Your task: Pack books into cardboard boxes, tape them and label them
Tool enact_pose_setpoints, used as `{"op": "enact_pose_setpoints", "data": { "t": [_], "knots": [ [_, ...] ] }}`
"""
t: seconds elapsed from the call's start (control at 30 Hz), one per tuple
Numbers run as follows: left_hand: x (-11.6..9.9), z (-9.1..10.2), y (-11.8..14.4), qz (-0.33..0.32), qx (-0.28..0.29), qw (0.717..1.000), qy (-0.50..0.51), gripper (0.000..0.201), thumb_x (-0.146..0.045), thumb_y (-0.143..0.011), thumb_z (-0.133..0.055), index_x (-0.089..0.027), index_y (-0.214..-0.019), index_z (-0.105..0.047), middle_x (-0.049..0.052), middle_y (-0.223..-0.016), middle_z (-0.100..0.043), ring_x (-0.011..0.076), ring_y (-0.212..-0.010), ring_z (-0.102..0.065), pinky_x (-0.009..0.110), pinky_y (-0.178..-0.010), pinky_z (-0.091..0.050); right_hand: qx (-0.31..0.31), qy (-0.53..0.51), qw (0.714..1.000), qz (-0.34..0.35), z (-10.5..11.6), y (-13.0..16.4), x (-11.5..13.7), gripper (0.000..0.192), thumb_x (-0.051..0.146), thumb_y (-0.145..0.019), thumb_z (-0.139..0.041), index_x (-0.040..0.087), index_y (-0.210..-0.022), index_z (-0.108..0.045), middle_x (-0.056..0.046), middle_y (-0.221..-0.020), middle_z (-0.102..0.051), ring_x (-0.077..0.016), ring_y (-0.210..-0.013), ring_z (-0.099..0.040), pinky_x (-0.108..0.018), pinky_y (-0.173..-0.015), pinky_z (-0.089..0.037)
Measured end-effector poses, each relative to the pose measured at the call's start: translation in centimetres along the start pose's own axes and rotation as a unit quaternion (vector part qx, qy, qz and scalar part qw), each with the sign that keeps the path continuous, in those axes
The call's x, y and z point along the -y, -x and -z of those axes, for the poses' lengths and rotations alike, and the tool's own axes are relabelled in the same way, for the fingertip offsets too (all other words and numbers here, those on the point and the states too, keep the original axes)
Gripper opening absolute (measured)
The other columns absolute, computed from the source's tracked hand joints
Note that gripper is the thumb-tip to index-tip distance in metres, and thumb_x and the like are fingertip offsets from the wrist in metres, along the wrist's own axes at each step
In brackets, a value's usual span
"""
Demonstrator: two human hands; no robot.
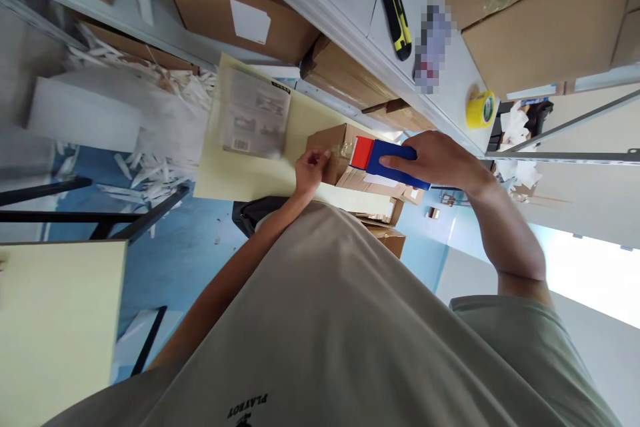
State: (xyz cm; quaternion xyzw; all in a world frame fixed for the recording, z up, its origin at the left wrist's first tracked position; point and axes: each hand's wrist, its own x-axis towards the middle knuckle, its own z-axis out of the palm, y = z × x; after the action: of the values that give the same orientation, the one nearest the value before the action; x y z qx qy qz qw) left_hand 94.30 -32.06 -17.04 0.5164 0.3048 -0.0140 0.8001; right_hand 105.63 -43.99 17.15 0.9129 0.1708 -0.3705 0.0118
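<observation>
On a pale yellow table (240, 177), we see a cardboard box (326, 140), our left hand (309, 173) curled at its left end, grip unclear, and our right hand (434, 157) clasping a blue-and-red object (383, 151) over it.

head camera | looks forward, steeply down | shirt (320, 320) close | table (250, 177) farther off

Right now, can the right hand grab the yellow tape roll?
Probably not just yet: the right hand is full, gripping the blue-and-red object. With that put down, it likely could, since the yellow tape roll sits near the grey shelf's edge with nothing seen covering it.
</observation>
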Motion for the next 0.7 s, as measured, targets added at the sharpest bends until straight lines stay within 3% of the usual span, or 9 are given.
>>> {"op": "enact_pose_setpoints", "data": {
  "t": [0.1,0.17,0.3,0.4,0.47,0.57,0.7],
  "knots": [
    [1.0,0.1,-0.4,-0.035,-0.022,0.998,-0.051,0.037,-0.052,-0.090,-0.100,-0.023,-0.101,-0.080,0.004,-0.097,-0.070,0.0174,-0.080,-0.060,0.033,-0.083,-0.052,-0.002,-0.006,1.000,-0.004,0.3,-0.1,0.2,0.078,0.100,-0.096,-0.072,0.025,-0.076,-0.070,-0.002,-0.058,-0.053,-0.0227,-0.065,-0.062,-0.038,-0.067,-0.037],
    [1.0,0.7,-0.5,-0.045,-0.006,0.997,-0.060,0.048,-0.053,-0.090,-0.100,-0.022,-0.121,-0.080,0.003,-0.099,-0.068,0.0177,-0.080,-0.059,0.034,-0.083,-0.053,0.005,-0.009,1.000,-0.019,0.5,0.0,0.3,0.077,0.099,-0.095,-0.076,0.025,-0.075,-0.070,-0.002,-0.058,-0.054,-0.0232,-0.065,-0.062,-0.039,-0.068,-0.038],
    [-1.8,2.0,-0.2,-0.152,0.129,0.976,-0.084,0.079,-0.062,-0.086,-0.100,-0.028,-0.152,-0.074,0.008,-0.121,-0.071,0.0226,-0.097,-0.064,0.036,-0.092,-0.057,0.021,0.010,0.998,-0.053,0.7,0.4,0.6,0.072,0.093,-0.097,-0.078,0.025,-0.075,-0.070,-0.004,-0.060,-0.056,-0.0245,-0.067,-0.062,-0.041,-0.071,-0.041],
    [-4.7,1.6,0.1,-0.262,0.237,0.918,-0.179,0.084,-0.062,-0.076,-0.108,-0.029,-0.148,-0.079,0.011,-0.127,-0.070,0.0314,-0.115,-0.065,0.045,-0.111,-0.056,0.027,0.041,0.996,-0.069,0.6,0.7,1.4,0.071,0.091,-0.100,-0.075,0.024,-0.078,-0.072,-0.005,-0.060,-0.057,-0.0252,-0.068,-0.063,-0.041,-0.073,-0.044],
    [-6.1,0.9,0.3,-0.296,0.268,0.881,-0.253,0.068,-0.055,-0.080,-0.106,-0.026,-0.137,-0.084,0.012,-0.124,-0.069,0.0352,-0.120,-0.063,0.050,-0.118,-0.054,0.030,0.071,0.994,-0.075,0.5,0.8,2.3,0.071,0.090,-0.104,-0.070,0.023,-0.082,-0.076,-0.006,-0.063,-0.061,-0.0265,-0.071,-0.066,-0.041,-0.075,-0.046],
    [-6.7,0.1,0.4,-0.284,0.278,0.854,-0.336,0.045,-0.034,-0.093,-0.093,-0.022,-0.135,-0.081,0.013,-0.125,-0.069,0.0361,-0.125,-0.063,0.051,-0.123,-0.051,0.043,0.126,0.987,-0.096,0.6,1.1,4.0,0.070,0.086,-0.108,-0.062,0.021,-0.088,-0.079,-0.009,-0.069,-0.067,-0.0287,-0.078,-0.071,-0.040,-0.077,-0.046],
    [-6.6,0.2,0.6,-0.256,0.291,0.846,-0.367,0.048,-0.024,-0.101,-0.084,-0.020,-0.148,-0.075,0.015,-0.130,-0.067,0.0366,-0.132,-0.062,0.052,-0.126,-0.051,0.063,0.174,0.975,-0.126,0.8,1.5,4.9,0.072,0.085,-0.110,-0.057,0.020,-0.090,-0.080,-0.010,-0.070,-0.069,-0.0290,-0.079,-0.071,-0.039,-0.076,-0.045]
  ]
}}
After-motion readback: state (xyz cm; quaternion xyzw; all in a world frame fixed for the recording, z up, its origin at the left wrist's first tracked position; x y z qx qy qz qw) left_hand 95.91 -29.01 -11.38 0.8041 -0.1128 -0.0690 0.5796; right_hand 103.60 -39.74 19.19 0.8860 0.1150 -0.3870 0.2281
